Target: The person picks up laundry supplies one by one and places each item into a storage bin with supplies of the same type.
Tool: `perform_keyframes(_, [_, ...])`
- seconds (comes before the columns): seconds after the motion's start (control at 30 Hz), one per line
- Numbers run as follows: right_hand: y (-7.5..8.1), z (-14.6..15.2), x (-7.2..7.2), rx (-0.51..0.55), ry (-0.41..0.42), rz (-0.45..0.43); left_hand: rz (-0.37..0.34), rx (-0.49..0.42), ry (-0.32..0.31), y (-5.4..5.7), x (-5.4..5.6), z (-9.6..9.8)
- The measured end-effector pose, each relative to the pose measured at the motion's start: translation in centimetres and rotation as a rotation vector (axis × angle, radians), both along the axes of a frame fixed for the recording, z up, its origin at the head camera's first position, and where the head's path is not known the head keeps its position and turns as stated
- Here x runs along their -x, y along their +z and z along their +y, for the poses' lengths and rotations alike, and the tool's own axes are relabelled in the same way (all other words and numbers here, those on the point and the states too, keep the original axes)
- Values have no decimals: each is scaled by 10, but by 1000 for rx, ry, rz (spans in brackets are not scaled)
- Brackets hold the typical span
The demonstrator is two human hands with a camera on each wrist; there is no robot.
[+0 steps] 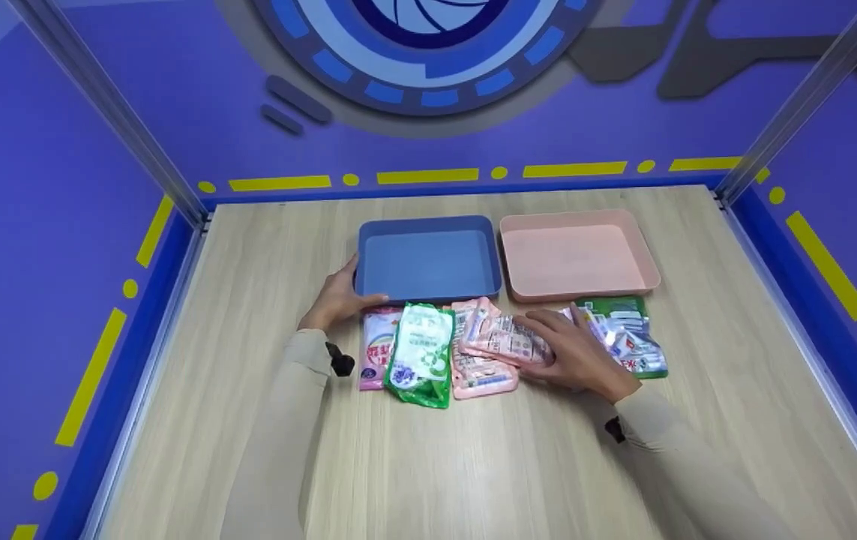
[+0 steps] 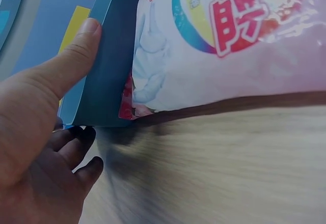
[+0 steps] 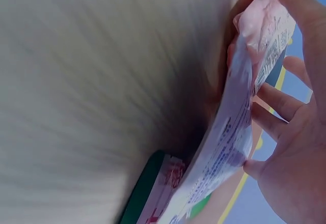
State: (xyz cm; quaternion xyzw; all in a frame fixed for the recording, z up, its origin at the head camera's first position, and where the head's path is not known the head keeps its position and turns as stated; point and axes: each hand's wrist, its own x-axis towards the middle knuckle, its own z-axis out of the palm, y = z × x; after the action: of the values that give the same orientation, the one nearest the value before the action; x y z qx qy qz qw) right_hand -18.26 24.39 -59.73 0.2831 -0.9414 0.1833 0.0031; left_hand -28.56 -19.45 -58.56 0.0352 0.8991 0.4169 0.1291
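Observation:
In the head view my left hand (image 1: 340,298) holds the front left corner of a blue tray (image 1: 499,262). Its thumb (image 2: 76,56) lies along the tray's front wall in the left wrist view. My right hand (image 1: 576,354) grips the right end of a pink printed pouch (image 1: 507,339), thumb at its near edge and fingers over its far side. That pouch lies tilted on another pink pouch (image 1: 484,382). Under the right hand, a whitish-purple packet (image 3: 219,147) touches the little finger in the right wrist view.
A pink tray (image 1: 585,294) stands right of the blue one. Left of the pink pouches lie a green-and-white pouch (image 1: 422,352) and a pink-and-white packet (image 1: 376,349). A green packet (image 1: 642,345) lies at right. Purple walls (image 1: 173,112) enclose the wooden table (image 1: 428,480).

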Motion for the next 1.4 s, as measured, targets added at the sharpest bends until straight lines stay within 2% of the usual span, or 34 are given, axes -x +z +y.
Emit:
perform_keyframes(0.6, [-2, -5, 0, -3, -21, 12, -50, -4, -1, 2, 1, 2])
perform_keyframes(0.87, [-4, -6, 1, -24, -2, 70, -42, 7, -3, 1, 0, 0])
perform_keyframes(1.07, [-4, -6, 1, -30, -7, 52, -49, -16, 10, -1, 0, 1])
perform_keyframes(1.4, [-4, -6, 1, -40, -10, 34, -60, -1, 13, 0, 0, 0])
